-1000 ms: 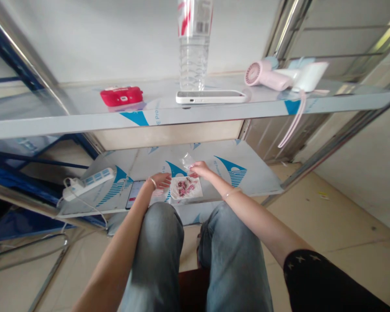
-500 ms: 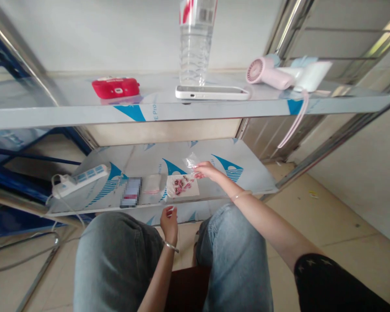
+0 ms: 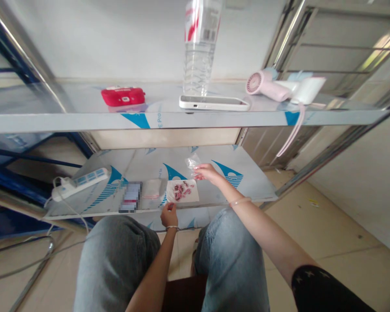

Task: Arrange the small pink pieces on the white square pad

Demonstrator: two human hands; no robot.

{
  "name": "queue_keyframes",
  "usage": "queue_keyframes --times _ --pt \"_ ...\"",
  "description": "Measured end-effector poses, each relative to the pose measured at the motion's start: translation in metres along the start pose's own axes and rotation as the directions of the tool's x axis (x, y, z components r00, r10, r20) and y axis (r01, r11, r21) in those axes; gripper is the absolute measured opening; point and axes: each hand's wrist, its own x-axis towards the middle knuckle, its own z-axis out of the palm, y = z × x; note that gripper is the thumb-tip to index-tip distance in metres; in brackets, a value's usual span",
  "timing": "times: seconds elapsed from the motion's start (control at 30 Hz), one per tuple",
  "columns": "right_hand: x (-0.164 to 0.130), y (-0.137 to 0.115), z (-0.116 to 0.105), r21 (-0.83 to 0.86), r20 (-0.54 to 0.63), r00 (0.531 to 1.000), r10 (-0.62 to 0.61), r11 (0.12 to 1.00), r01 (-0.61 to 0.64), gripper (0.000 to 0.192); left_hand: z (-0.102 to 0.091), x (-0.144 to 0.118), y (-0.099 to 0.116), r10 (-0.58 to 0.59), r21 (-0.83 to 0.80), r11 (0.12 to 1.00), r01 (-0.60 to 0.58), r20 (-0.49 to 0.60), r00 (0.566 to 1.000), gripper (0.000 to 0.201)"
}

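Observation:
My right hand (image 3: 207,172) is closed on a small clear plastic bag (image 3: 192,160), above the lower shelf. Just below it lies a white sheet (image 3: 195,196) with several small dark red and pink beads or charms (image 3: 182,190) on it. My left hand (image 3: 169,216) is at the shelf's front edge, by the sheet's lower left corner. Its fingers are curled together; what they hold, if anything, is too small to make out. Left of the sheet lies a flat clear packet (image 3: 152,189), and beside that a phone (image 3: 131,197) with a blurred screen.
A white power strip (image 3: 81,183) with a cable lies on the lower shelf (image 3: 139,162) at left. The upper shelf (image 3: 214,118) overhangs it, holding a red case (image 3: 123,97), a water bottle (image 3: 199,60), a white-cased phone (image 3: 214,103) and a pink handheld fan (image 3: 268,86).
My left hand has moved up and forward to the shelf edge beside the sheet. My right hand still holds the bag in nearly the same place. The view has tilted slightly upward.

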Motion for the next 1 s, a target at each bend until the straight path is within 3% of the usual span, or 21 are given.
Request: queue_keyframes --times 0.13,0.23,0.3,0.47,0.53,0.63,0.67,0.73,0.8,0.87,0.93,1.0 --pt "-0.008 -0.005 -0.008 0.017 -0.055 0.998 -0.036 0.999 0.037 0.004 -0.001 0.001 -0.001 0.065 -0.013 0.998 -0.065 -0.029 0.998 0.025" --pt "-0.014 -0.009 -0.014 0.031 -0.076 0.995 -0.069 0.997 0.071 0.004 -0.001 0.011 0.012 0.178 -0.024 0.983 -0.180 -0.060 0.982 0.027" --pt "-0.015 -0.010 -0.017 0.049 -0.089 0.992 -0.085 0.995 0.090 0.004 0.000 0.022 0.024 0.230 0.002 0.973 -0.230 -0.028 0.973 0.027" --pt "-0.015 -0.007 -0.027 0.053 -0.151 0.982 -0.110 0.991 0.119 0.005 -0.001 0.049 0.045 0.225 0.075 0.969 -0.236 0.131 0.965 0.028" --pt "-0.014 -0.004 -0.034 0.018 -0.195 0.967 -0.162 0.986 0.169 0.007 -0.010 0.050 0.039 0.251 0.072 0.963 -0.261 0.124 0.960 0.031" --pt "-0.013 -0.003 -0.046 -0.068 -0.255 0.934 -0.249 0.968 0.240 0.012 -0.039 0.030 0.013 0.296 0.102 0.949 -0.299 0.040 0.954 0.038" --pt "-0.013 -0.003 -0.049 -0.085 -0.265 0.927 -0.266 0.964 0.252 0.012 -0.051 0.018 0.000 0.302 0.152 0.941 -0.303 0.027 0.953 0.040" --pt "-0.012 -0.001 -0.052 -0.074 -0.287 0.917 -0.276 0.961 0.266 0.015 -0.072 -0.013 -0.025 0.257 0.338 0.899 -0.278 0.107 0.960 0.043" --pt "-0.016 0.013 -0.049 -0.035 -0.347 0.897 -0.274 0.959 0.280 0.027 -0.086 -0.043 -0.042 0.114 0.468 0.857 -0.215 0.235 0.965 0.054" --pt "-0.029 0.043 -0.038 -0.028 -0.439 0.861 -0.257 0.962 0.273 0.042 -0.091 -0.064 -0.048 0.081 0.493 0.836 -0.240 0.321 0.944 0.059" --pt "-0.052 0.089 -0.018 -0.026 -0.515 0.833 -0.203 0.975 0.221 0.043 -0.088 -0.073 -0.045 0.077 0.478 0.839 -0.259 0.367 0.927 0.059" --pt "-0.082 0.144 0.009 -0.027 -0.487 0.866 -0.109 0.994 0.110 0.040 -0.079 -0.071 -0.038 0.073 0.458 0.852 -0.254 0.376 0.924 0.058"
